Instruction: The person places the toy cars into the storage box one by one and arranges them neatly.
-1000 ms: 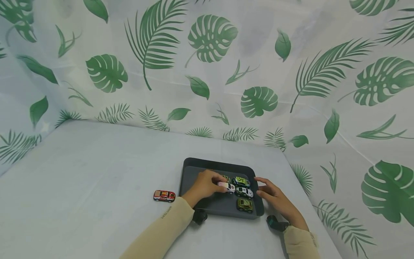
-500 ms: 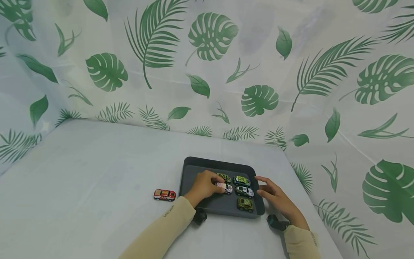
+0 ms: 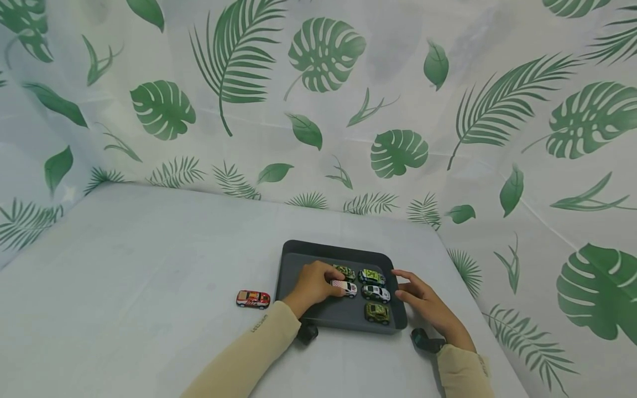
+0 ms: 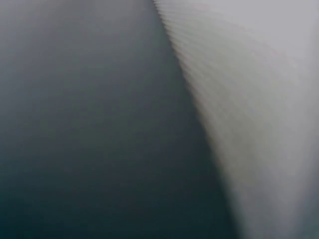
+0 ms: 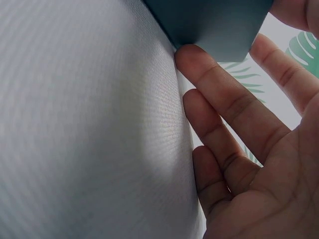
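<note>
My left hand reaches into the dark grey tray and pinches a white toy car between thumb and fingers. Just behind that car is a green camouflage toy car. To the right are a yellow-green toy car, a white-and-green one and an olive one. At the tray's right wall, my right hand rests with relaxed fingers. In the right wrist view, its fingertips meet the tray's outer wall low down. The left wrist view is blurred and hides the left fingers.
A red toy car stands on the white table, left of the tray. A black wrist camera sits under the left wrist, another wrist camera by the right. A leaf-printed cloth walls the table's back and right.
The white car has shifted slightly left in the left hand's pinch, away from the white-and-green car, and more of the camouflage car shows behind it. The right hand stays at the tray's side.
</note>
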A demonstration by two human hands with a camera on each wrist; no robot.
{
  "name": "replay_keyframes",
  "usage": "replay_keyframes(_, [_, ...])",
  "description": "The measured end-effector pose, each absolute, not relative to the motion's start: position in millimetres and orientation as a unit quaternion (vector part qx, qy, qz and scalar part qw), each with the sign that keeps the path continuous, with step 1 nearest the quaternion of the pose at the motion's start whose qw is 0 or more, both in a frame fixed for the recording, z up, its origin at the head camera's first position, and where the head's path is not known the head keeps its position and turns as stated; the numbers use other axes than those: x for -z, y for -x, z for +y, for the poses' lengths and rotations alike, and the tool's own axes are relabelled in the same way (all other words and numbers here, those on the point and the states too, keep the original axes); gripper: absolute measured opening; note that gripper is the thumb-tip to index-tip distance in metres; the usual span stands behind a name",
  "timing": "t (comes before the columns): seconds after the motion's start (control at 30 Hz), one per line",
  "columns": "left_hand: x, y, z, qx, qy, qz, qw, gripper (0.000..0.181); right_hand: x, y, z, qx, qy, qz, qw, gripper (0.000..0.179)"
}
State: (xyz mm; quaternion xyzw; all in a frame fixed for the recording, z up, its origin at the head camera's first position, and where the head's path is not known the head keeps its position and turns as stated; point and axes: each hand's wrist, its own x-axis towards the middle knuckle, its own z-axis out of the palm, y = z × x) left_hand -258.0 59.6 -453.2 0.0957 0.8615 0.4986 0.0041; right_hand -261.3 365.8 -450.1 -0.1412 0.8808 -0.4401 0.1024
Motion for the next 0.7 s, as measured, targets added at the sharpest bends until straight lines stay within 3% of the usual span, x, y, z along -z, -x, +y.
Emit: replay_keyframes(0.7, [437, 253, 43, -0.518, -0.122, 0.846, 0.03, 0.026, 450, 261, 367, 0.445, 0.139, 0.878, 0.105, 0.058])
